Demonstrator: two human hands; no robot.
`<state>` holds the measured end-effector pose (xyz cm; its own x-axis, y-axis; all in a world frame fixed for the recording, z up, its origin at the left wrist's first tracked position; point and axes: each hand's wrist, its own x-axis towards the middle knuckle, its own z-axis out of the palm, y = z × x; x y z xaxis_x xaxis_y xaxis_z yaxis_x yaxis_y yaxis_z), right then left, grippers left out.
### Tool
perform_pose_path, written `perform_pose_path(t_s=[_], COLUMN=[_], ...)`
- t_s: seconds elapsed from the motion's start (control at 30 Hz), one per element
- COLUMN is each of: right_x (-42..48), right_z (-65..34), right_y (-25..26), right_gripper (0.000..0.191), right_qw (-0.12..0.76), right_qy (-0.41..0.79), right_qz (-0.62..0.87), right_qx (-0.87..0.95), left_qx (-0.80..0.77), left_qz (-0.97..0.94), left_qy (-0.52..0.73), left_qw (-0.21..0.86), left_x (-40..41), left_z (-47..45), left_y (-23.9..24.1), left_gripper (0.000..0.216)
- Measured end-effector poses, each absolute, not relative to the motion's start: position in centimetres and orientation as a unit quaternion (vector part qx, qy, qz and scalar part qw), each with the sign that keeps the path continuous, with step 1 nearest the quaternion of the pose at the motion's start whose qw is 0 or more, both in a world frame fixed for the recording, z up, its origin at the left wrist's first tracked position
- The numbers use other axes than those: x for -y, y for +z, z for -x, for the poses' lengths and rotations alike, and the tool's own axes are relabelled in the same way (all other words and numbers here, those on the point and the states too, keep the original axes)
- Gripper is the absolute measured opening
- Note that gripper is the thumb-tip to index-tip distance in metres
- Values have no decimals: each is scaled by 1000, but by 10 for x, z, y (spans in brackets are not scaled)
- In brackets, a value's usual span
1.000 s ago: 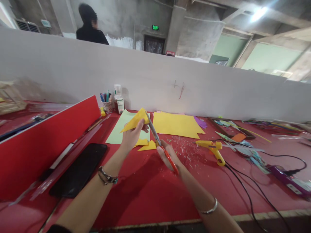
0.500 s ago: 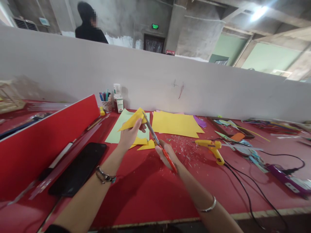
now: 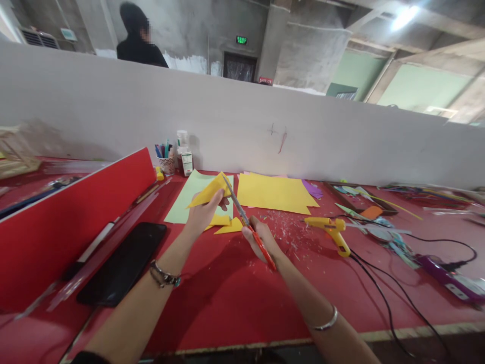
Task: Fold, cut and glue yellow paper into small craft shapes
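Pinched in my left hand (image 3: 204, 212) is a piece of yellow paper (image 3: 207, 191), raised above the table. My right hand (image 3: 261, 237) grips a pair of scissors (image 3: 250, 225) with red handles, its blades pointing up and to the left. The blades meet the right edge of the paper close to its upper corner. Below my left hand lie cut yellow paper pieces (image 3: 230, 226), partly over a pale green sheet (image 3: 182, 202). To the right of the blades rests a larger stack of yellow sheets (image 3: 275, 193).
A yellow glue gun (image 3: 329, 230) with black cords lies right of my right hand, near a purple power strip (image 3: 450, 280). On the left are a black phone (image 3: 123, 263) and a red upright panel (image 3: 83, 217). Paper scraps (image 3: 290, 232) litter the middle.
My left hand and the yellow paper have shifted slightly down and to the right. The scissors stay at the paper's edge with almost the same tilt.
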<state>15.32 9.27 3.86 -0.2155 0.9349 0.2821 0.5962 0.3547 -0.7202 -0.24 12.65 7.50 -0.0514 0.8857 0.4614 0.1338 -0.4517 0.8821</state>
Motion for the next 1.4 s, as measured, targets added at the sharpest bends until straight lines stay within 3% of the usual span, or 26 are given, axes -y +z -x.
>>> perform_pose_path(t_s=[0.7,0.83,1.03,1.2,1.4], right_x=[-95,-95,-93,-92,-92], right_z=[-157,-157,-154,-152,-151], right_y=[39,39,39,39,40], right_gripper=[31,31,33,32,33], right_qw=[336,338,329,319,329], right_qy=[220,217,206,202,207], right_qz=[517,512,519,522,521], right_qx=[756,759,762,764,760], left_qx=[-394,-364,-219,-216,-224], left_qz=[-639,-565,-487,-421,-389], left_qy=[565,595,562,574,598], left_qw=[342,442,632,668,664], left_x=[-132,-136,-131,-125,-126], left_z=[4,-2,-10,-14,-20], left_y=[64,57,62,67,66], left_gripper=[30,20,28,18,20])
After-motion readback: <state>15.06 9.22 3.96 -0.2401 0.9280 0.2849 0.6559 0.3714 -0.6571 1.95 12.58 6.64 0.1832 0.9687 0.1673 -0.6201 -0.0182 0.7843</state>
